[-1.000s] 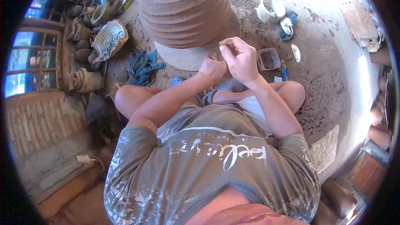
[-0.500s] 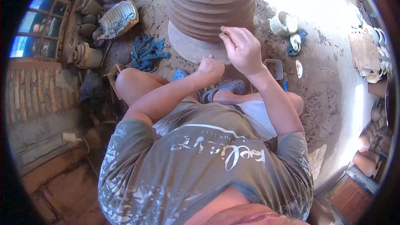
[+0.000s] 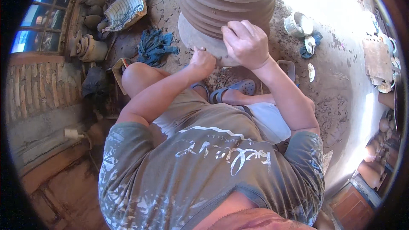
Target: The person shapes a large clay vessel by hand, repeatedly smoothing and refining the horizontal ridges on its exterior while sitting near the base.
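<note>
A large brown clay pot with thick horizontal ridges stands in front of me on a pale round slab. My right hand is closed, its fingers curled in front of the pot's lower wall. Whether it touches the clay or holds anything, I cannot tell. Lower and to the left, my left hand is curled closed by the slab's near edge. Anything inside its fingers is hidden.
Left of the slab lies a crumpled blue cloth, with a ribbed white basket-like container beyond it. A white bucket and a grey tray are at right. My crossed legs and blue clog sit close below my hands.
My left hand has shifted left, farther from the right one. The right hand's fingers have gone from a raised pinch to a tighter curl. The whole view has swung slightly.
</note>
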The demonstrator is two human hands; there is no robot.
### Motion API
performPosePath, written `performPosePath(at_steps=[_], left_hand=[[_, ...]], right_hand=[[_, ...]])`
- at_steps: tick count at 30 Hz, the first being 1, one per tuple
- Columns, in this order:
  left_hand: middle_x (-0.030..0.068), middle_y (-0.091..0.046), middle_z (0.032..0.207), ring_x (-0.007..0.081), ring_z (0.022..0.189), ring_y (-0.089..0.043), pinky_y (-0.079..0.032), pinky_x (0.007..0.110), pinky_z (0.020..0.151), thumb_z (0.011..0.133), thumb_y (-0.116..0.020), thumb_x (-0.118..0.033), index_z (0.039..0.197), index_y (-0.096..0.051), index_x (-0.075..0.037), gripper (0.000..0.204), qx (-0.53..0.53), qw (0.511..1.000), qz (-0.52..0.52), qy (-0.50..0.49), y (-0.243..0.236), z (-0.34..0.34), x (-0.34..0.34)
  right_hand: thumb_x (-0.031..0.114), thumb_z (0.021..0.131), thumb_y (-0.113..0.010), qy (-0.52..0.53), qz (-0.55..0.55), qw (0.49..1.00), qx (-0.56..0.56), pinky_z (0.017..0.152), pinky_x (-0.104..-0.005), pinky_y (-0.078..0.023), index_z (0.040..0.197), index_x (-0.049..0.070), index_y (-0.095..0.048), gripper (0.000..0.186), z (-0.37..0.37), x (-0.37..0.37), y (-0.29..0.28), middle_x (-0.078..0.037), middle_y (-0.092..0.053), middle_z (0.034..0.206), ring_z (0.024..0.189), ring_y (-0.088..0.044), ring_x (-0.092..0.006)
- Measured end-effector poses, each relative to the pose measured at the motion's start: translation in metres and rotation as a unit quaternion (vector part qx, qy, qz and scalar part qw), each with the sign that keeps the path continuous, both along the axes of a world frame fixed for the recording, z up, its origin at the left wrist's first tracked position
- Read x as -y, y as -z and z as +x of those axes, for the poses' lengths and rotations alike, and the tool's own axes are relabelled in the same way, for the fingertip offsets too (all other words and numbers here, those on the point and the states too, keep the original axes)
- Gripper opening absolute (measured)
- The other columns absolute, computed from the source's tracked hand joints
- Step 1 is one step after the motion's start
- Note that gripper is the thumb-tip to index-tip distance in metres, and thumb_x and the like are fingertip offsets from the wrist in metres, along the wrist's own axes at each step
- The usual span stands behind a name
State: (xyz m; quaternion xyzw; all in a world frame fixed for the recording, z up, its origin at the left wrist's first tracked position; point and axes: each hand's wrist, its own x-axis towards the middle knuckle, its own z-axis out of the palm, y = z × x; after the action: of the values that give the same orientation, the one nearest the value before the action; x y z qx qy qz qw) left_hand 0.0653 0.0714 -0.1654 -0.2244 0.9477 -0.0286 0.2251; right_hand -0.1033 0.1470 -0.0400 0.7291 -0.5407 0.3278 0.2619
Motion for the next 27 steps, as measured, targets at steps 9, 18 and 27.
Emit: performPosePath(at_steps=[9, 18, 27], left_hand=[[0.0171, -0.076, 0.116, 0.0319, 0.114, -0.070, -0.049, 0.056, 0.100, 0.090, -0.066, -0.018, 0.106, -0.080, -0.006, 0.025, 0.036, 0.998, -0.004, 0.055, -0.006, 0.030, 0.063], [0.0245, -0.072, 0.113, 0.0377, 0.103, -0.073, -0.053, 0.050, 0.092, 0.088, -0.065, -0.016, 0.101, -0.076, -0.006, 0.020, -0.034, 0.995, -0.028, 0.088, 0.002, 0.039, 0.071], [0.0184, -0.077, 0.091, 0.0395, 0.093, -0.074, -0.060, 0.052, 0.077, 0.098, -0.064, -0.029, 0.111, -0.074, -0.011, 0.024, -0.086, 0.988, 0.097, 0.080, -0.006, 0.012, 0.019]], right_hand=[[0.011, 0.076, -0.077, -0.003, -0.008, 1.000, -0.006, 0.063, -0.0332, -0.051, 0.088, 0.013, -0.076, 0.012, -0.031, -0.011, 0.003, 0.003, -0.067, 0.088, 0.072, -0.063, -0.0165], [0.005, 0.095, -0.080, 0.069, -0.012, 0.835, 0.546, 0.066, -0.0244, -0.056, 0.103, 0.002, -0.078, 0.009, -0.064, -0.044, 0.046, -0.008, -0.078, 0.099, 0.082, -0.074, -0.0119], [0.017, 0.092, -0.083, 0.092, 0.090, 0.575, 0.808, 0.060, -0.0243, -0.046, 0.095, 0.008, -0.073, 0.013, -0.058, -0.018, 0.008, 0.003, -0.064, 0.082, 0.072, -0.057, -0.0070]])
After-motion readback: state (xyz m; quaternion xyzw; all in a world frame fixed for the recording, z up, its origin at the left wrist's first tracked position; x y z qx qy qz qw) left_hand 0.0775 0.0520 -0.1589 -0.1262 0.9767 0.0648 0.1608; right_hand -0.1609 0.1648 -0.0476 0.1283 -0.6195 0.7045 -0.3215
